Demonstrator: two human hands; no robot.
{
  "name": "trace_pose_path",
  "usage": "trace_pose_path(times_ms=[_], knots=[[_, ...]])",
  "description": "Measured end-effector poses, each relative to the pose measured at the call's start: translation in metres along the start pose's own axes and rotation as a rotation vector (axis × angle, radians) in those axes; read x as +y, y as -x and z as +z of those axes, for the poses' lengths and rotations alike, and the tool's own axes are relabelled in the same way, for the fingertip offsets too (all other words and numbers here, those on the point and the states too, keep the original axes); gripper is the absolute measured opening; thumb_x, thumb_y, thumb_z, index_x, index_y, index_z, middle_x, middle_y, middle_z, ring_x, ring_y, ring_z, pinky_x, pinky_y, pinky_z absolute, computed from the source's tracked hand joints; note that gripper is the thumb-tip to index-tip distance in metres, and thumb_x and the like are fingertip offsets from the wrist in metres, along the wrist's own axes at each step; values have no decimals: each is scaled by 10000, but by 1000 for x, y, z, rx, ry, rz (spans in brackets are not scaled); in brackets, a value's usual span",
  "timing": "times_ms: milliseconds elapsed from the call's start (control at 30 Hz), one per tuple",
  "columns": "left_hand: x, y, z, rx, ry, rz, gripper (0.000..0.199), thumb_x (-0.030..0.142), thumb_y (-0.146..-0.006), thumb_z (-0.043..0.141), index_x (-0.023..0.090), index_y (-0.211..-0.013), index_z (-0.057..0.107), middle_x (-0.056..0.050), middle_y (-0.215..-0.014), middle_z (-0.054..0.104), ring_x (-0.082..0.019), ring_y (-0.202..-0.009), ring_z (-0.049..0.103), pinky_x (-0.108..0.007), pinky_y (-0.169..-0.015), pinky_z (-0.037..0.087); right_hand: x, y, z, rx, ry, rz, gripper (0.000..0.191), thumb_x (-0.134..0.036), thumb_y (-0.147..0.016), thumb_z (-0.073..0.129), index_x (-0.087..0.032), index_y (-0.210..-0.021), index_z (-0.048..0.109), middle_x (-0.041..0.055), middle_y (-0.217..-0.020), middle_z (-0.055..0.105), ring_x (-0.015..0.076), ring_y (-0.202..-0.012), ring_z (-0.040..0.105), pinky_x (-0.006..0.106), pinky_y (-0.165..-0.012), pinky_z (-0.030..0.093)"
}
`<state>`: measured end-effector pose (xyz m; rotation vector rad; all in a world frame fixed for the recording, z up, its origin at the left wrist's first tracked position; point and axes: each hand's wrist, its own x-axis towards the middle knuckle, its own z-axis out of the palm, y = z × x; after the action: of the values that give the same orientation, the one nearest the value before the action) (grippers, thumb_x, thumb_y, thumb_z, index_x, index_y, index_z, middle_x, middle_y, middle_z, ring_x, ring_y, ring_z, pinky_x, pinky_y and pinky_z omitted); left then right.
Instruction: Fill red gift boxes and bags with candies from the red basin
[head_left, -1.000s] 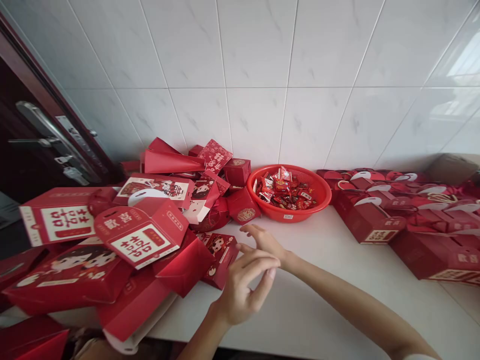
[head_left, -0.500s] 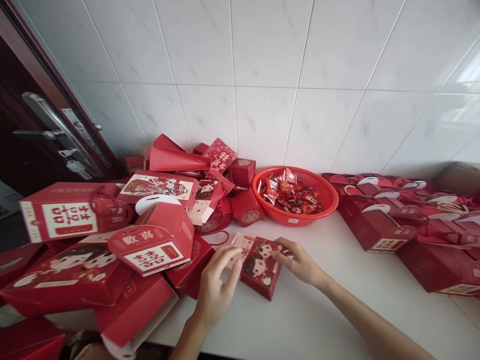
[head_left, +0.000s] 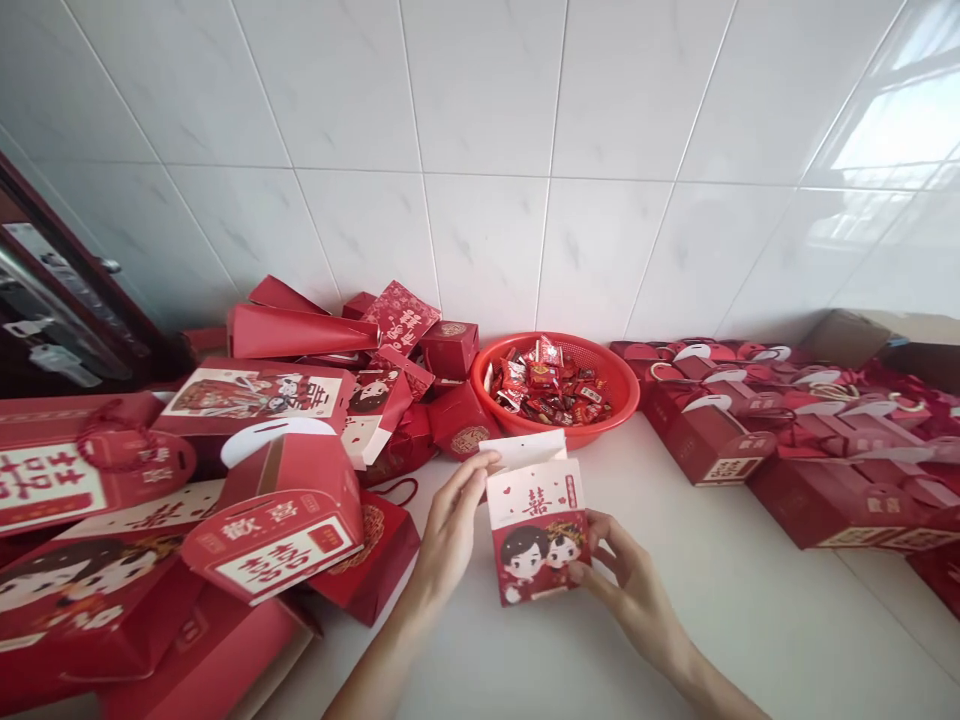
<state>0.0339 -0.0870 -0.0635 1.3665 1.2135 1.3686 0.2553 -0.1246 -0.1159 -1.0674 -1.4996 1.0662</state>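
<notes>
White marbled wall tiles (head_left: 487, 90) stand behind a smooth white worktop (head_left: 697, 540), and against them sits one round red plastic basin (head_left: 621, 405) with perforated sides. From where I stand, one small red and cream card box (head_left: 536, 530), printed with two cartoon figures, is just in front of the basin, leaning back a little, its pale top flap raised. Whether its base touches the worktop I cannot tell.

Two hands are on it. The right hand (head_left: 630, 590) pinches the box's right side, thumb on the printed front and fingers curled around the edge. The left hand (head_left: 454, 520) has its fingers bent towards the upper left corner, by the raised flap; I cannot tell whether they grip it.

The step in hand looks to me like handling the box at its top. In my judgement, the next move calls for a firm right hold and a light left touch, since thin card creases easily.

As for counts: the basin carries one heap of small shiny wrapped sweets (head_left: 559, 380), too jumbled to number. Left of the basin lies a loose pile of red and cream card boxes (head_left: 277, 500), at least ten. Right of it stand rows of red card boxes with rounded handles (head_left: 832, 490), overlapping too much to count, and beyond them one brown cardboard box (head_left: 885, 335).
</notes>
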Motion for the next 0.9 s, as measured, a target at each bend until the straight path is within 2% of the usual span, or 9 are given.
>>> trace_pose_path(times_ms=[133,233,300,433,533,633,700,800,900], knots=[[23,-16,6,-12,-3,82,313,481,-876,604,176,-856,676,-47,-880,715,-210,-912,666,-285,-823,511,8,-16,8,-15,330,-251,54,-281,-936,584,-250,-959,623,112,-1332,566,266,-1174,615,421,-953,563],[23,-25,9,-25,-119,153,254,393,-812,681,180,-710,587,9,-704,611,-154,-720,596,-243,-701,477,20,-28,11,-18,560,-417,330,-191,-936,536,-294,-1243,601,127,-1402,504,267,-1147,624,437,-926,578],[16,-30,8,-1,-166,187,227,354,-797,680,182,-698,569,11,-708,602,-148,-709,586,-240,-698,474,27,-33,10,-43,646,-470,391,-169,-931,528,-292,-1300,566,133,-1393,509,270,-1161,618,432,-914,585],[5,-37,4,30,-193,189,203,321,-797,638,188,-946,674,-38,-889,699,-186,-799,640,-264,-721,504,19,-49,-5,-114,659,-551,259,-138,-907,509,-229,-1131,604,149,-1429,495,246,-1159,620,396,-916,579],[3,-40,3,-20,-215,165,314,324,-806,594,193,-1070,703,-63,-973,734,-219,-871,670,-293,-747,529,-7,-84,-33,20,657,-604,166,-120,-899,480,-212,-962,603,148,-1387,537,249,-1186,605,417,-960,537],[3,-43,4,-60,-250,139,289,335,-818,559,191,-999,732,-66,-972,742,-227,-895,681,-314,-785,541,-34,-141,-65,157,779,-402,160,-125,-910,455,-194,-911,599,136,-1209,638,231,-1037,653,380,-897,535],[3,-44,5,-68,-260,149,263,334,-823,556,191,-944,740,-65,-957,744,-224,-893,684,-319,-801,543,-43,-182,-80,79,992,-68,206,-96,-909,444,-185,-982,615,109,-1137,675,219,-1012,657,341,-891,517],[5,-46,6,-69,-254,203,223,344,-813,606,196,-894,753,-75,-989,742,-233,-934,685,-324,-823,540,-40,-231,-85,-35,1066,106,129,-88,-827,613,-168,-916,661,118,-1020,708,271,-986,666,349,-827,519],[13,-51,5,-81,-228,215,221,388,-798,658,195,-823,763,-96,-1032,738,-255,-1007,677,-338,-861,530,-26,-258,-76,-133,1060,194,106,-190,-837,717,-149,-924,672,99,-990,702,228,-926,670,364,-810,543]])
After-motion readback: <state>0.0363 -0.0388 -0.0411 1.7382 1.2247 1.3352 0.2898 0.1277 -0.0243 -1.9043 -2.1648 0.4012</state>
